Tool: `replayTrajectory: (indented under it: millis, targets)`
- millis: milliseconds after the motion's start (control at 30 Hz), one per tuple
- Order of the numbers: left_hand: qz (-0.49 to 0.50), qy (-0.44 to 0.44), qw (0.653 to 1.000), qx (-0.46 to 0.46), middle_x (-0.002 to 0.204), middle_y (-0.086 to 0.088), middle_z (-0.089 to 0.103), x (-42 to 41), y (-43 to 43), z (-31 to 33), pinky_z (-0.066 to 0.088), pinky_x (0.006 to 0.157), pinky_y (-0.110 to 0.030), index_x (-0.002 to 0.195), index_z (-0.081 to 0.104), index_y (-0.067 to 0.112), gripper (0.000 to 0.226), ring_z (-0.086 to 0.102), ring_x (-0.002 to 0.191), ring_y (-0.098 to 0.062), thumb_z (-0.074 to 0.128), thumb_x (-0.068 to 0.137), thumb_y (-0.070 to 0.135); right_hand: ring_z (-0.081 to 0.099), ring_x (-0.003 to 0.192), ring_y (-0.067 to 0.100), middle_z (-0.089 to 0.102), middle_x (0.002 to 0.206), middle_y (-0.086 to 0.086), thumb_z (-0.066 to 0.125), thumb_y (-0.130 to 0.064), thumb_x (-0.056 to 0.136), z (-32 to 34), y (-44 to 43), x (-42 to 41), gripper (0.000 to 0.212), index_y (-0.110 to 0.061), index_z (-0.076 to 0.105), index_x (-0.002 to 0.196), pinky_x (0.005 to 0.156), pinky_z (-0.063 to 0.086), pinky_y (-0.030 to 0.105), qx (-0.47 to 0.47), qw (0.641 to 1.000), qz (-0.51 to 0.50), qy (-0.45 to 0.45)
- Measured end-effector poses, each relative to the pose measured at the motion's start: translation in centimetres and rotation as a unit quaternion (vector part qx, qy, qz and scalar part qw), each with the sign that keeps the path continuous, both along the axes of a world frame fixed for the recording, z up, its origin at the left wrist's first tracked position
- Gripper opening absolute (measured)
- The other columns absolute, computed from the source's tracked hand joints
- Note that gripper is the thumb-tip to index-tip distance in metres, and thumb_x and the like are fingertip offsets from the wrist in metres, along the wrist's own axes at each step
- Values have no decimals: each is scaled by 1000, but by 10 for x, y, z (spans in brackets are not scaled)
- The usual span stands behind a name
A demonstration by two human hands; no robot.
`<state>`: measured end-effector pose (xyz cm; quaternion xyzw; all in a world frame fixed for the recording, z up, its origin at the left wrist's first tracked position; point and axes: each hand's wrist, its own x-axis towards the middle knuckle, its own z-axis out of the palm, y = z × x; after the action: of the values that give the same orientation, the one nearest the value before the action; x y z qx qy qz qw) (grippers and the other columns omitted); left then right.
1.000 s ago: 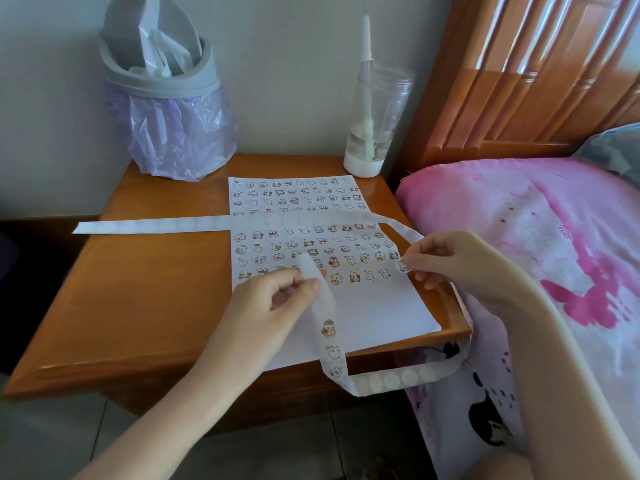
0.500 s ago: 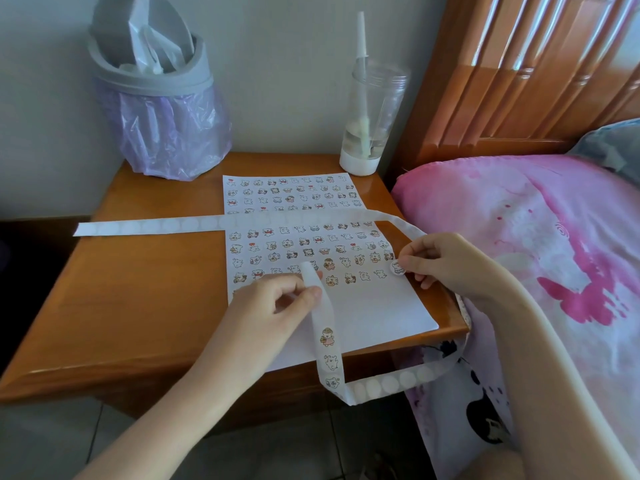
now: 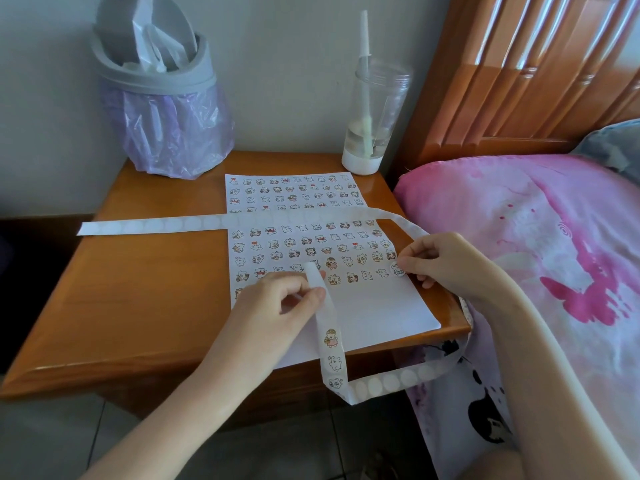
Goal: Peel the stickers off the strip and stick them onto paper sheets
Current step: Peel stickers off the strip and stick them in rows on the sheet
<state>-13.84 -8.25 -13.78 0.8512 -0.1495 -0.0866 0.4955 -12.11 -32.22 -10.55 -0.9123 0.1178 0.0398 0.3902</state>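
My left hand [image 3: 277, 301] pinches the strip [image 3: 326, 320] between thumb and forefinger, low over the paper sheet [image 3: 374, 306]. My right hand [image 3: 446, 261], apart from it and off to its right, pinches a round sticker [image 3: 397, 270] at the sheet's right edge. I cannot tell if the sticker is pressed down.

The strip is a white backing ribbon. Below my left hand it carries three small cartoon-animal stickers, then folds and runs right under the table [image 3: 138, 289] edge, showing only bare round blanks. It climbs behind my right hand, crosses the sheet beyond both hands and ends flat on the wood, far left of my left hand.

Rows of tiny cartoon stickers fill the sheet beyond my hands; the part nearest me is plain white. Further out stand a grey bin [image 3: 156, 64] with a lilac bag and a clear cup [image 3: 377, 98] with a straw. A pink bedcover [image 3: 519, 220] lies right of my right hand.
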Motion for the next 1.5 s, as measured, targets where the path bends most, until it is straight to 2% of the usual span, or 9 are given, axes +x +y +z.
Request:
replayTrajectory:
  millis: [133,333,533,800,1033,1167,1233,1367,1500]
  targets:
    - [1,-4,1000,3,103,17,66,-1,0,1,47,75,-8,89,69,25,17,58,90,5,54,87,34,54,58,6,67,77,3,66,-17,86,0,1,0,6,-13,69,84,52,45,9,-7,1000,-3,-2]
    - [3,-5,1000,7,107,16,66,-1,1,0,51,80,-18,90,70,24,21,58,95,3,53,87,37,54,59,6,65,73,1,66,-16,86,-2,3,0,6,-11,69,85,52,43,11,-13,1000,-7,-5]
    - [2,-11,1000,4,107,16,66,-1,0,1,46,79,-9,90,70,23,21,58,93,5,53,88,35,54,59,8,63,71,1,67,-15,86,-3,5,2,5,-13,67,82,54,45,15,-33,999,-3,-10]
    - [-2,-23,1000,3,109,19,64,0,-1,0,46,77,-6,89,70,23,20,52,92,17,54,88,34,59,72,16,66,78,2,75,-22,78,-10,5,2,11,-18,65,77,58,44,21,-47,998,-17,-38]
    - [-6,-40,999,12,108,18,62,-2,0,-1,45,77,-4,84,68,24,17,48,97,16,54,89,33,57,74,18,62,80,4,73,-19,80,-10,3,2,17,-23,57,79,70,51,35,-54,997,-24,-43]
    - [-8,-35,999,11,106,18,62,-3,-1,2,45,72,-4,75,60,33,15,51,94,14,55,89,32,56,71,16,60,77,3,73,-19,80,-10,2,3,15,-21,58,78,62,50,28,-30,999,-22,-36]
    - [-9,-34,999,14,108,18,62,-3,-1,3,47,74,-6,72,58,35,17,54,93,12,55,89,32,56,71,16,60,77,3,75,-19,79,-10,1,3,16,-20,58,78,63,49,28,-29,999,-15,-29]
    - [-4,-27,1000,4,102,14,66,-3,-1,4,47,75,-13,77,65,26,17,57,90,5,54,89,32,55,73,17,58,76,0,70,-12,83,-11,1,2,16,-22,59,76,62,45,23,-49,998,-9,-38]
    - [14,20,999,-47,92,-5,70,0,3,6,49,78,-40,85,70,22,26,63,89,-26,52,88,41,57,67,6,64,77,-8,65,-21,86,4,22,-5,2,-20,64,86,60,44,16,-7,992,6,-125]
